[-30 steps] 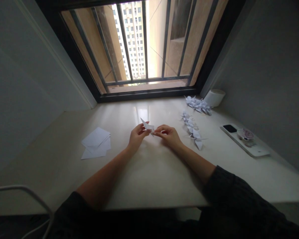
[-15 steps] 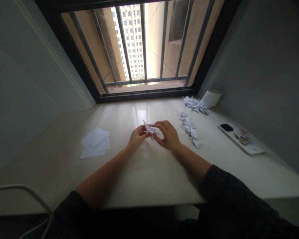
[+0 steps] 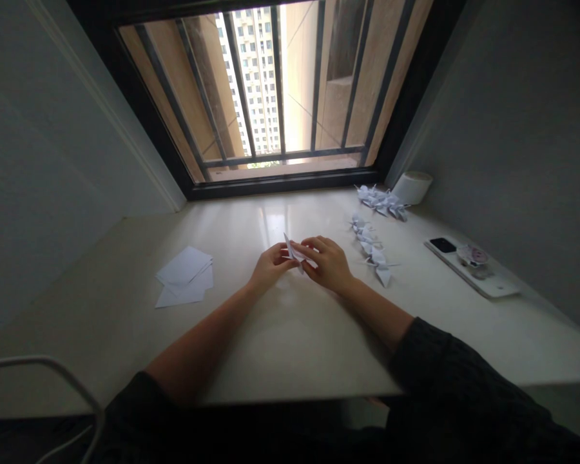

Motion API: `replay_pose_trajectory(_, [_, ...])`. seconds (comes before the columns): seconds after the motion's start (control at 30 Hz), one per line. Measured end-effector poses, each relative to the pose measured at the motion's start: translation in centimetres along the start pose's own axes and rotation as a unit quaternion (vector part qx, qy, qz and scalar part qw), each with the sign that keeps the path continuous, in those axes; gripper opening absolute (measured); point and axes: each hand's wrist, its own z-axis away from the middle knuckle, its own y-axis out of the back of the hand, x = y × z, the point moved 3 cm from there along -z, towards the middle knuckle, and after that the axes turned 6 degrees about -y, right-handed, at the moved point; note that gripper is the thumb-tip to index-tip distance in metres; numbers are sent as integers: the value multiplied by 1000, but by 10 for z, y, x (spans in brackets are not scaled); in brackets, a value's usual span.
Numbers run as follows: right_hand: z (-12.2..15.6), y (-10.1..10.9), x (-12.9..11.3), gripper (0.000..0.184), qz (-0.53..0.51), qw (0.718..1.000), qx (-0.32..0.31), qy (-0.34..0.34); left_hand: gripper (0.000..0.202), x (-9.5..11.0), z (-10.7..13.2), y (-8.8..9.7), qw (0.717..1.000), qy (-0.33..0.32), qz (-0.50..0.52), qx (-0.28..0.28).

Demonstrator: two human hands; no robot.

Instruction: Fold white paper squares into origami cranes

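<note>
Between my two hands, above the middle of the pale sill, is a partly folded white paper crane (image 3: 290, 247) with one pointed tip standing up. My left hand (image 3: 270, 263) pinches it from the left, thumb and fingers closed on its edge. From the right, my right hand (image 3: 327, 261) grips it too, with its fingers bent over the folds and its thumb below. The fingers hide much of the paper. Right of my right hand lies a row of folded white paper cranes (image 3: 368, 245). A stack of white paper sheets (image 3: 184, 274) lies to the left.
More paper cranes (image 3: 381, 201) are heaped at the back right beside a white roll (image 3: 412, 187). A phone (image 3: 471, 267) with a round grip lies near the right wall. A barred window (image 3: 280, 187) borders the sill's back. A pale cable (image 3: 43, 363) curves at lower left.
The folded paper has turned between my fingers, its upright tip now steeper and slightly farther right. My right fingers have moved over it, closer to my left hand.
</note>
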Motion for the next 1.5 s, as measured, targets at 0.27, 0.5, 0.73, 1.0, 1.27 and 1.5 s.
replay_pose_trajectory(0.27, [1, -2, 0, 41, 14, 1000, -13, -21, 34, -4, 0, 0, 999, 8, -24, -33])
replay_pose_trajectory(0.5, [2, -2, 1, 42, 1, 998, -25, -56, 36, 1, 2, -4, 999, 27, -20, -26])
replay_pose_trajectory(0.73, [3, -2, 10, 32, -140, 979, -2, -149, 36, 1, 0, -1, 1000, 13, -22, 0])
replay_pose_trajectory(1.0, [3, -10, 24, 22, -342, 899, 62, -267, 35, 4, -1, 5, 998, 15, -50, 40])
replay_pose_trajectory(1.27, [5, -10, 21, 32, -239, 947, 43, -212, 53, 2, -1, 9, 995, 11, -54, 83])
replay_pose_trajectory(1.5, [4, -5, 13, 35, -184, 970, 20, -159, 71, 1, -1, 8, 994, -1, -44, 97])
